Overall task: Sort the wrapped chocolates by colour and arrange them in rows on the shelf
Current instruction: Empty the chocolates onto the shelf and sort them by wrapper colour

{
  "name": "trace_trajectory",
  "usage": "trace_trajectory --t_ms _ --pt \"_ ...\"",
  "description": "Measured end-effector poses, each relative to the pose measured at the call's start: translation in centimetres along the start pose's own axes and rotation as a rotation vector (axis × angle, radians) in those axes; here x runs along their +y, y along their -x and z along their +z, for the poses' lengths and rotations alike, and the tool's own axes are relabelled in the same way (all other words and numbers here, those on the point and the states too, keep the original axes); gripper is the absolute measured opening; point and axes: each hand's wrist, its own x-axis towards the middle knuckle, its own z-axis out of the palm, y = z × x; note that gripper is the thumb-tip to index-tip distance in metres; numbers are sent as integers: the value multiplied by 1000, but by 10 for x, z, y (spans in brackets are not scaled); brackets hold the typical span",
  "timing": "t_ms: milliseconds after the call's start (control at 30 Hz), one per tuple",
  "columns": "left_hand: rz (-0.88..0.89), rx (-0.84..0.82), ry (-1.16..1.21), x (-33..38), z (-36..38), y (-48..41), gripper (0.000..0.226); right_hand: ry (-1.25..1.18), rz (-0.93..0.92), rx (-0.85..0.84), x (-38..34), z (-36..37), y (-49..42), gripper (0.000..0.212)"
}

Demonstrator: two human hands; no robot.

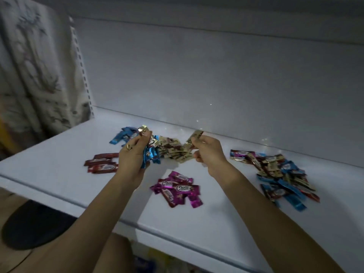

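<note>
Our left hand (134, 154) is closed round a fan of blue chocolates (150, 155), with one gold chocolate (143, 129) pinched at its fingertips. It is held above the back-left part of the shelf (49, 154). Nearest the left edge lies a red pile (102, 164) of a few bars. A blue pile (123, 134) sits behind our left hand, towards the back edge. A gold pile (173, 150) sits just beside it at mid-shelf, and a magenta pile (177, 190) lies nearer the front edge. Our right hand (208, 154) pinches a second gold chocolate (194, 138) above the gold pile. Towards the right edge spreads the mixed heap (279, 174), blue, gold, red and magenta jumbled together and unsorted.

We judge the full left hand to be the main risk. The foil looks slick, so a loosened grip could drop blue pieces onto the gold pile. The blue and gold piles lie so close that a careless drop would blur them. The dim light may also make the darker wrappers hard to tell apart. Nothing lies in rows yet.

The chocolates are small, flat, oblong foil packets with crimped ends and a pale script logo. They are glossy and catch the light.
</note>
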Motion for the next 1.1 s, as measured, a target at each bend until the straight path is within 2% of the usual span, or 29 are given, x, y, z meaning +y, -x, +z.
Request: trace_trajectory --t_ms 100,233,333,400,500,567,733,867,1100 --pt "-33 36 3 -1 -29 -2 13 189 -26 10 5 19 -18 22" --pt "-63 36 -43 -9 -41 -5 17 299 8 -36 4 38 -36 33" --pt "-32 4 -117 -14 -45 -14 20 528 -140 24 4 43 -40 35" --pt "-20 4 -102 -19 -45 -21 21 476 -225 -31 0 49 -29 31" --pt "-7 -33 -30 -27 -38 -30 23 360 -179 -297 -7 67 -3 40" --pt "16 -52 -6 -31 -38 -34 23 354 -209 -360 -3 75 3 38" --pt "71 -49 -79 -37 -39 -38 29 382 -322 -318 7 78 0 25" --pt "57 -50 -113 -40 -36 -38 27 304 -298 -279 14 78 -4 6" --pt "45 -25 -79 -39 -33 -37 34 95 -250 -208 11 75 -8 12"
